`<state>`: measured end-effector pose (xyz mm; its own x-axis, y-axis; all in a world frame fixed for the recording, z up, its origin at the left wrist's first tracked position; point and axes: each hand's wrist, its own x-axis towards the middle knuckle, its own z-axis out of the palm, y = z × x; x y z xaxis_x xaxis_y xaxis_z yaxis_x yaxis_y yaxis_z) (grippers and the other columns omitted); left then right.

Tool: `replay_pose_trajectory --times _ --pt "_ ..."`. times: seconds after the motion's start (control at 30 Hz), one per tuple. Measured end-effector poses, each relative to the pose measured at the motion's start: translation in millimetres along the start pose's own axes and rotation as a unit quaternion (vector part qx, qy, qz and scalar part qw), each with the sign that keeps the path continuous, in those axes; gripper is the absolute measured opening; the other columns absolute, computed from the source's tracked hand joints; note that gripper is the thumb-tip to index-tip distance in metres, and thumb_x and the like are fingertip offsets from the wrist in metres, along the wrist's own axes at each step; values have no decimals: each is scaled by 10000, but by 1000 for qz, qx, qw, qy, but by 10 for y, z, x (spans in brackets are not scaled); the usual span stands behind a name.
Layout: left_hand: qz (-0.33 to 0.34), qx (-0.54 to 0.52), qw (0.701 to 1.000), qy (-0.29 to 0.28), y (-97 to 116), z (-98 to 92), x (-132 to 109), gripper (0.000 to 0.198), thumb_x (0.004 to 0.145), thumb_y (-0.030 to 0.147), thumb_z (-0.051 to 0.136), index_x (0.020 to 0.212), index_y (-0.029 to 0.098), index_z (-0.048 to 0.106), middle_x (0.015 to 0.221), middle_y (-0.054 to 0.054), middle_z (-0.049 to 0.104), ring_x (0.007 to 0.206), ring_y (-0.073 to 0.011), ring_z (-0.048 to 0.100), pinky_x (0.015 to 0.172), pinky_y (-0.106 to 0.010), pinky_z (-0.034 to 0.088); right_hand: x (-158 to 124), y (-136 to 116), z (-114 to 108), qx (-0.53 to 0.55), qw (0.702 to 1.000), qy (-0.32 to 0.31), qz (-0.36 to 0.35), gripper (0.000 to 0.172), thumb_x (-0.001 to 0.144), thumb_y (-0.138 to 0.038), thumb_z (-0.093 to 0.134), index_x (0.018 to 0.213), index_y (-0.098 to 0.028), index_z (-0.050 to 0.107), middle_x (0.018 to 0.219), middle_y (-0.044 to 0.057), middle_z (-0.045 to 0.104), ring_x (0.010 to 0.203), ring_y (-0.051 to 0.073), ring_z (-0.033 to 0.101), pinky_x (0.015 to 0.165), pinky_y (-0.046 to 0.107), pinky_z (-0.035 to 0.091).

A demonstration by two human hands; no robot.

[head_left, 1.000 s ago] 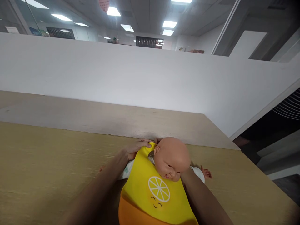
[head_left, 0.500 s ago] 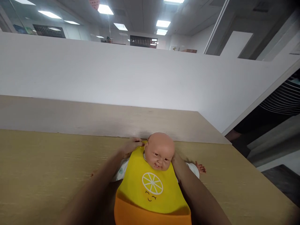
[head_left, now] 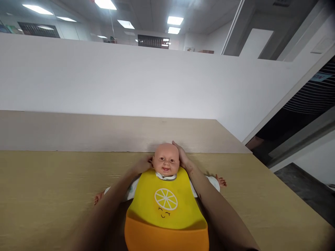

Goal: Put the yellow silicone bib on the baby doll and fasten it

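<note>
A bald baby doll [head_left: 166,153] in a white outfit lies face up on the table, its head upright. Over its chest spreads a yellow silicone bib [head_left: 146,195] with a lemon-slice print and an orange catch pocket [head_left: 167,237]. My left hand [head_left: 142,165] is closed beside the doll's neck at the bib's upper edge; its fingertips go behind the neck, so what they pinch is hidden. Against the other side of the head my right hand [head_left: 183,157] is cupped, one fingertip showing near the crown and the rest behind the head.
The doll's arms stretch out sideways, with one small hand [head_left: 221,180] at the right. Behind the wooden table [head_left: 52,191] runs a lighter ledge [head_left: 78,132] below a white wall [head_left: 117,80]. A person in a striped top [head_left: 306,97] is beyond the opening at right.
The doll's head has turned from a rightward tilt to upright. My right hand has come into sight beside the head, and my left fingers have moved in behind the neck. The view has shifted slightly.
</note>
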<state>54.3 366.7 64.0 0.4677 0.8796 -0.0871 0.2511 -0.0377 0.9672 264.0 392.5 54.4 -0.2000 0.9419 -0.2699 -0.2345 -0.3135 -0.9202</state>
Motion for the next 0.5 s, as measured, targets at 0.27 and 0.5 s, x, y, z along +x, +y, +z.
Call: replay_pose_trajectory --times 0.27,0.5 --pt "-16 8 1000 4 -31 12 19 225 551 154 703 774 137 731 865 -94 737 1007 -333 592 839 -371 443 137 119 -118 -36 997 20 -65 483 804 -569 551 877 -112 688 804 64 693 784 201 633 784 290 478" --pt "-49 -56 997 14 -103 43 41 340 493 123 732 831 162 739 824 -57 742 960 -326 607 777 -329 440 155 122 -196 -250 948 133 -143 461 811 -549 445 635 -143 573 620 16 581 659 162 513 664 262 402"
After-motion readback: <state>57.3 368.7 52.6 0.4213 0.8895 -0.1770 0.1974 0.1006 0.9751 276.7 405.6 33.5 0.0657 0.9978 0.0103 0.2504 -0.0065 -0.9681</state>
